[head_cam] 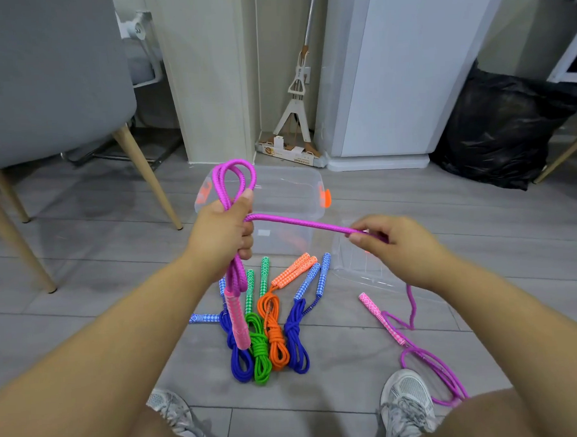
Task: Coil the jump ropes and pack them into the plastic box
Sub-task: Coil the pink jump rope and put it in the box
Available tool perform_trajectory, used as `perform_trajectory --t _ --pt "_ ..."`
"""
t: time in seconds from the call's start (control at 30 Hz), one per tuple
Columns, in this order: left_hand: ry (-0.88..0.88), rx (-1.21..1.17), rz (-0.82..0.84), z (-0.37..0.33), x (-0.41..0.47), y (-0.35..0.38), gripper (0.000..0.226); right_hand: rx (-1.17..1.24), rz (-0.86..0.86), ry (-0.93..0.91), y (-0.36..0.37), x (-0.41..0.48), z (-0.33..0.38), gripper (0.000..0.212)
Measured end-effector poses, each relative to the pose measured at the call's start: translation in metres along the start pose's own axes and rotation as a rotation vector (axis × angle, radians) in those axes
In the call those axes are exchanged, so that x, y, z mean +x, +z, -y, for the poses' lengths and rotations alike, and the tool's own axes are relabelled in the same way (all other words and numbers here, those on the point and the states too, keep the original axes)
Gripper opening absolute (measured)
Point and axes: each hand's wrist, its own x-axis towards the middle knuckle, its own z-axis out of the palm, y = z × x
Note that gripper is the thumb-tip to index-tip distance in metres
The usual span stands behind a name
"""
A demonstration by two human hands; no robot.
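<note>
Grey floor (pixel 81 249); purple rope (pixel 300 222) in left hand (pixel 224 231), right hand (pixel 398 242) (fingers (pixel 360 237) curled).

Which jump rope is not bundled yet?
The purple rope, stretched between the left hand and right hand; the blue ropes, green rope and orange rope lie bundled on the floor.

Plank floor (pixel 82 256) with plastic box (pixel 289 191), lid (pixel 359 264), four coiled jump ropes (pixel 270 339), trailing purple rope (pixel 439 366), pink handle (pixel 381 317).

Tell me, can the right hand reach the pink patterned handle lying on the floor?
Probably yes: the pink patterned handle lies uncovered near the right hand, though that hand pinches the purple braided rope.
</note>
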Motion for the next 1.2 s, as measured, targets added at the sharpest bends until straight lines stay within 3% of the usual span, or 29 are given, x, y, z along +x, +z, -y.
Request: perform_trajectory --t 0.2,0.4,0.53,0.63,0.77,0.93,1.07,1.2 --pt "0.05 0.038 0.053 -0.001 0.0 -0.003 0.034 -0.093 -0.01 -0.023 0.005 -0.001 -0.012 0.039" --pt "0.011 0.017 0.077 0.008 0.0 0.008 0.033 0.229 -0.211 -0.022 0.014 0.008 0.017 0.016" --pt "0.006 0.026 0.11 0.009 -0.007 0.016 0.032 0.381 -0.264 -0.015 0.025 0.015 0.037 0.019" --pt "0.05 0.084 0.112 0.009 -0.01 0.019 0.03 0.283 -0.309 -0.022 0.037 0.019 0.045 0.03" --pt "0.149 0.148 0.028 0.013 -0.007 0.021 0.023 0.273 -0.273 -0.021 0.045 0.022 0.055 0.04" --pt "0.221 0.185 -0.023 0.017 -0.007 0.024 0.017 0.435 -0.254 0.062 0.054 0.021 0.067 0.019" --pt "0.273 0.178 -0.073 0.015 -0.008 0.026 0.016 0.343 -0.273 -0.024 0.061 0.022 0.071 0.029" --pt "0.266 0.193 -0.075 0.014 -0.007 0.024 0.025 0.313 -0.177 -0.119 0.061 0.018 0.076 0.032"
